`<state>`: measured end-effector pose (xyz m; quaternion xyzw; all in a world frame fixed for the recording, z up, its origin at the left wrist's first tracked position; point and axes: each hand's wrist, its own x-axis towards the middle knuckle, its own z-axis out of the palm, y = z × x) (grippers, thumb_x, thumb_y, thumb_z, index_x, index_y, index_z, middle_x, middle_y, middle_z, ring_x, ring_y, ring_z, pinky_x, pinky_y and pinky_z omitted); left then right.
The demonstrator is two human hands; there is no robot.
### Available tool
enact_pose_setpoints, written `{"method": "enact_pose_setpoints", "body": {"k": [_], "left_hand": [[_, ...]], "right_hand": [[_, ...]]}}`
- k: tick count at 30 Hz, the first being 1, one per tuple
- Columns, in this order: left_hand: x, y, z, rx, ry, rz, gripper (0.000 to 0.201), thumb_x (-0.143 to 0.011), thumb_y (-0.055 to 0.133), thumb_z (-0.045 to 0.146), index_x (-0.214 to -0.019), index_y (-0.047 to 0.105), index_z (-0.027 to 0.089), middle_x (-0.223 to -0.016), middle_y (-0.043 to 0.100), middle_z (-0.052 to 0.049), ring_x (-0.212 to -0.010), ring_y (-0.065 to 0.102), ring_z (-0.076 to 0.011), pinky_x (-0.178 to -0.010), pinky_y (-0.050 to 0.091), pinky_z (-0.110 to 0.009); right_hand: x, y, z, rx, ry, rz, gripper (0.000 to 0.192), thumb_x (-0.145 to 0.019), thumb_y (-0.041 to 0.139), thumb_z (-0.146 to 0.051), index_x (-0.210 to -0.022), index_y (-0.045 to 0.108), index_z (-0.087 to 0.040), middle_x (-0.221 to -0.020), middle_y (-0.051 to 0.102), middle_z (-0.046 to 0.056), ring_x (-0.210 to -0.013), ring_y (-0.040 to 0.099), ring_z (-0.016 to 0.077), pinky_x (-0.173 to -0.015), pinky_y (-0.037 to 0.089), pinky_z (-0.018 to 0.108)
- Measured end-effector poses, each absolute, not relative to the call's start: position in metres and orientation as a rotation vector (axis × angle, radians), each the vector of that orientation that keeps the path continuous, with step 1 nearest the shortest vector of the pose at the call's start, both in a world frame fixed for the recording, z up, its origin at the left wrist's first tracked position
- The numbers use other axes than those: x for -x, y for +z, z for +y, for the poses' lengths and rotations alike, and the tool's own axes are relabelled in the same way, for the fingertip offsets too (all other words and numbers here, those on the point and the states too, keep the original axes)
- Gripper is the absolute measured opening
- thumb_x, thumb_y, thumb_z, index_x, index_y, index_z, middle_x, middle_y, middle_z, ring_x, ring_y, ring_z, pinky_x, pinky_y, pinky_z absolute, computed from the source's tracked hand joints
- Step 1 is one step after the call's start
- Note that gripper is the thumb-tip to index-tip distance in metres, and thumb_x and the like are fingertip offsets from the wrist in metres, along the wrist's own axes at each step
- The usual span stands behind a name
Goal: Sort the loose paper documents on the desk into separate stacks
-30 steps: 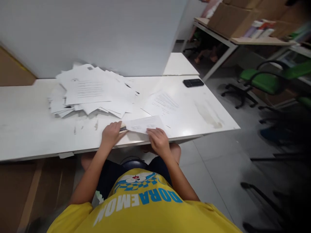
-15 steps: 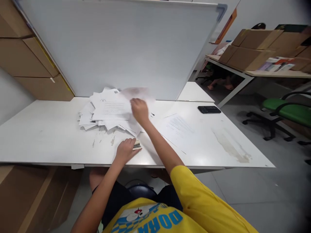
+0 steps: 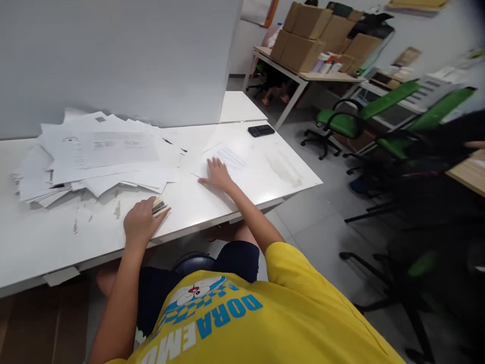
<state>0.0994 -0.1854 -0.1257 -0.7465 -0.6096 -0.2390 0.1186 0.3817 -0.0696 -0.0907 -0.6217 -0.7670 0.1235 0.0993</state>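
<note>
paper first — the printed white sheet [image 3: 224, 161] lies flat on the white rectangular desk [image 3: 242, 194], alone, just right of the big loose heap of white printed papers [image 3: 98, 156]; the right hand [image 3: 216, 174] rests on its near edge, palm down, fingers spread, pressing rather than gripping.

— and the long axis?

— i judge it runs from the hand away toward the far right corner, roughly toward the flat black phone [image 3: 261, 130]; the text lines cross that axis, so the sheet sits skewed to the desk edge; which end is the top i cannot tell, the print is too small.

— what could go wrong, biggest thing first?

— the heap; it is fanned out and overhangs itself, and the nearest sheets touch or nearly touch the single one; a drag of the flat palm toward the body could catch those edges and pull several along; next, the sheet itself: with only a pressing palm and no pinch, it may slide on the glossy top, buckle or crease under the fingers.

— and the other hand?

— the left hand [image 3: 141, 225] lies near the front edge, curled loosely over a small dark-and-cream block, perhaps a stamp or stapler [image 3: 159, 206]; the fingers cover most of it, so a firm grasp i cannot confirm; being so near the edge, a nudge of the wrist could tip it off the desk.
</note>
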Motion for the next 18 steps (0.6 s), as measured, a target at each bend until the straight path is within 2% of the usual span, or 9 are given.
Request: {"method": "enact_pose_setpoints", "body": {"k": [2, 4, 8, 10, 12, 18], "left_hand": [[-0.098, -0.128, -0.181, 2.211, -0.726, -1.777, 0.057, -0.09, 0.053, 0.063, -0.119, 0.064, 0.016, -0.093, 0.069, -0.014, -0.088, 0.063, -0.0299, -0.072, 0.042, -0.037], [-0.097, -0.131, -0.176, 2.229, -0.768, -1.782, 0.057, -0.089, 0.055, 0.064, -0.12, 0.064, 0.017, -0.092, 0.068, -0.014, -0.087, 0.062, -0.0298, -0.072, 0.042, -0.037], [-0.095, -0.137, -0.172, 2.242, -0.812, -1.767, 0.054, -0.088, 0.058, 0.061, -0.122, 0.063, 0.019, -0.091, 0.067, -0.015, -0.087, 0.061, -0.0308, -0.071, 0.042, -0.038], [-0.095, -0.137, -0.173, 2.247, -0.782, -1.717, 0.052, -0.088, 0.058, 0.06, -0.122, 0.062, 0.021, -0.091, 0.067, -0.014, -0.087, 0.061, -0.0311, -0.071, 0.042, -0.038], [-0.096, -0.134, -0.176, 2.258, -0.738, -1.665, 0.051, -0.09, 0.056, 0.061, -0.122, 0.062, 0.021, -0.092, 0.067, -0.013, -0.088, 0.062, -0.0308, -0.072, 0.041, -0.038], [-0.102, -0.12, -0.187, 2.311, -0.603, -1.693, 0.054, -0.091, 0.052, 0.063, -0.117, 0.065, 0.019, -0.092, 0.068, -0.012, -0.089, 0.062, -0.029, -0.07, 0.039, -0.036]], "right_hand": [[-0.426, -0.107, -0.101, 1.921, 0.4, -2.202, 0.093, -0.092, 0.059, -0.061, -0.158, 0.028, -0.004, -0.166, 0.016, 0.023, -0.156, 0.014, 0.0372, -0.125, 0.017, 0.055], [-0.45, -0.124, -0.135, 1.914, 0.319, -2.159, 0.083, -0.095, 0.055, -0.06, -0.156, 0.035, -0.007, -0.164, 0.024, 0.021, -0.154, 0.022, 0.0359, -0.124, 0.022, 0.054], [-0.457, -0.144, -0.187, 1.732, 0.008, -2.141, 0.039, -0.104, 0.045, -0.035, -0.134, 0.062, -0.015, -0.143, 0.06, 0.016, -0.135, 0.054, 0.0292, -0.11, 0.044, 0.045], [-0.452, -0.144, -0.2, 1.618, -0.122, -2.143, 0.033, -0.104, 0.041, -0.021, -0.123, 0.068, -0.016, -0.13, 0.069, 0.013, -0.121, 0.065, 0.0251, -0.1, 0.051, 0.039], [-0.442, -0.139, -0.208, 1.485, -0.215, -2.151, 0.034, -0.103, 0.04, -0.014, -0.121, 0.069, -0.017, -0.127, 0.071, 0.011, -0.115, 0.068, 0.0228, -0.094, 0.053, 0.037], [-0.406, -0.129, -0.22, 0.932, -0.307, -2.342, 0.03, -0.102, 0.044, -0.012, -0.12, 0.068, -0.017, -0.125, 0.072, 0.01, -0.117, 0.066, 0.0201, -0.098, 0.051, 0.037]]}}
